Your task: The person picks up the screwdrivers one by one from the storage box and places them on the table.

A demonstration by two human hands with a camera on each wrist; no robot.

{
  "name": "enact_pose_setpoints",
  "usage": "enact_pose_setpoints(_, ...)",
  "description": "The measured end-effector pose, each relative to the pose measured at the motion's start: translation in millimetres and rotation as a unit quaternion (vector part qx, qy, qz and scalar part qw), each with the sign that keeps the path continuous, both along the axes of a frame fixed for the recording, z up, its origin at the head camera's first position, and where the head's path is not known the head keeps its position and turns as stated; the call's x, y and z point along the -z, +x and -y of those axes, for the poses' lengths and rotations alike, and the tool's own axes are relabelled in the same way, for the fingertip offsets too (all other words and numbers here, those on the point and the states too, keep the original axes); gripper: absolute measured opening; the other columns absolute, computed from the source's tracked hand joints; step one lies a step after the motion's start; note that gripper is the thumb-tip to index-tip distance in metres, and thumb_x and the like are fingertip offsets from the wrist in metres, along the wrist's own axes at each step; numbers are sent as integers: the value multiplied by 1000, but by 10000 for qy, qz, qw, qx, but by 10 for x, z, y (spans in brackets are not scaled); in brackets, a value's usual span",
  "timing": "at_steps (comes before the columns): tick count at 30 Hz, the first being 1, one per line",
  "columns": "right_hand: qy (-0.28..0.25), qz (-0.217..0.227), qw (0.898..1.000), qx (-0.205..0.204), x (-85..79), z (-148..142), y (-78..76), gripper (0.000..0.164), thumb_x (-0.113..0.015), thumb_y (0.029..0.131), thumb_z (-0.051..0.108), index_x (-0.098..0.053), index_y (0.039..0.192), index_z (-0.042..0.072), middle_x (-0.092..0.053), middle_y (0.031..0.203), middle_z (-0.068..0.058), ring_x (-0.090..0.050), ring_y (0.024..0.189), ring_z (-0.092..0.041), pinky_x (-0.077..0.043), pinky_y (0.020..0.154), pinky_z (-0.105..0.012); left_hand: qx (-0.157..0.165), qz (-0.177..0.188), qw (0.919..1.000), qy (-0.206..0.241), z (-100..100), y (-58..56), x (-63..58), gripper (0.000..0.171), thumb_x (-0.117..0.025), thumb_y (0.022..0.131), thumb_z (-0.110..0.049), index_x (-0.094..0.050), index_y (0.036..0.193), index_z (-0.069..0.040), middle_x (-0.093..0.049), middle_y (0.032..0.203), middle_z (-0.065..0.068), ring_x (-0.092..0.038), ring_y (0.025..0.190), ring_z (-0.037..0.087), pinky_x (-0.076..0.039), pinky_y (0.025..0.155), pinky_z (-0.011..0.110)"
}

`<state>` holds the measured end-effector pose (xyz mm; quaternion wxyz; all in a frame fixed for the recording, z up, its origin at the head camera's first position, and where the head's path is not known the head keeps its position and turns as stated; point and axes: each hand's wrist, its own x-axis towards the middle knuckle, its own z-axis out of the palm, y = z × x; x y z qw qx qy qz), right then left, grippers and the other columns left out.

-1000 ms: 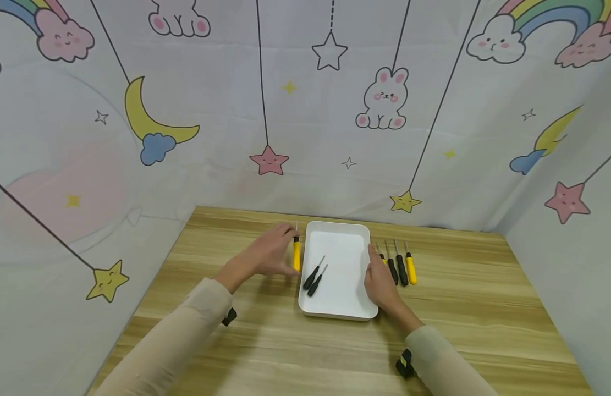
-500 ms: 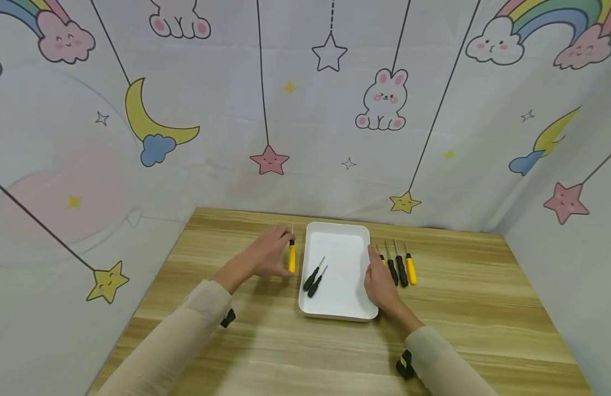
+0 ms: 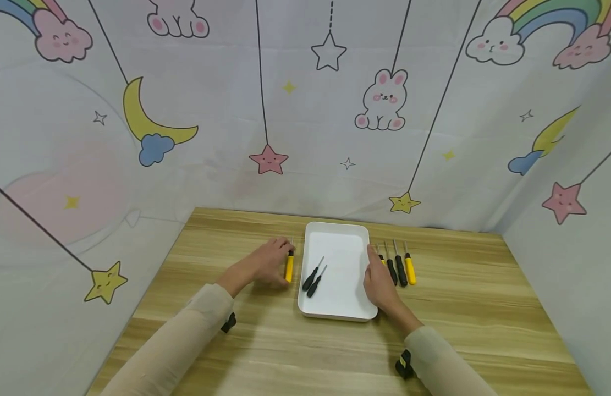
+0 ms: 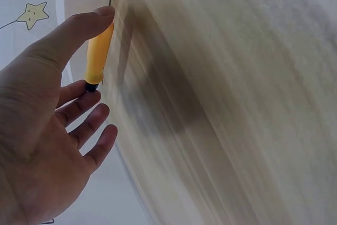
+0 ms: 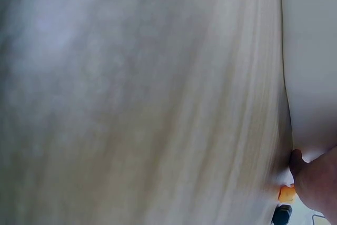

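Note:
My left hand (image 3: 268, 263) pinches a yellow-handled screwdriver (image 3: 289, 269) just left of the white tray (image 3: 335, 313). In the left wrist view, the thumb is at one end of the yellow handle (image 4: 99, 56) and the fingertips are near its black collar, with the other fingers loosely bent. The screwdriver lies close over the table, its shaft pointing away from me. My right hand (image 3: 381, 283) holds the tray's right side at the rim; part of its fingers is hidden. Inside the tray, two small black screwdrivers (image 3: 311, 279) lie side by side at the left.
Right of the tray, several screwdrivers with black or yellow handles (image 3: 410, 269) lie in a row, partly behind my right hand. The wooden table (image 3: 473, 308) ends at a white cloth backdrop (image 3: 315, 121) printed with stars and bunnies.
My left hand has moved the yellow-handled screwdriver left, away from the tray, then down and toward me. The right hand, the tray and the other screwdrivers stay where they were.

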<state>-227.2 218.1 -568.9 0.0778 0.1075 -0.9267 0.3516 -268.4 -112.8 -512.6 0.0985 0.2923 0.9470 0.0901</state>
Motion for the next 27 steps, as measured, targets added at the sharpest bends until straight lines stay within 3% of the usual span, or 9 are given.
enact_pose_setpoints(13,-38,145,9999,14,-11,-2,-2,56,-36,109,-1,-26,163,-11,-32,167,-28,-36,152,-44,-33,121,-59,-118,503,9985,194,-18,21,47,89,-93,79,-43,-53,150,-9,-48,151,11,-47,135,33,-45,114,46)
enact_pose_setpoints(27,-66,72,10000,4,-8,1,2,56,-36,109,-3,-25,162,-12,-31,167,-29,-35,152,-46,-32,122,-60,-141,669,9972,294,13,9,60,91,-94,79,-41,-51,154,-12,-49,149,9,-46,132,31,-45,113,47)
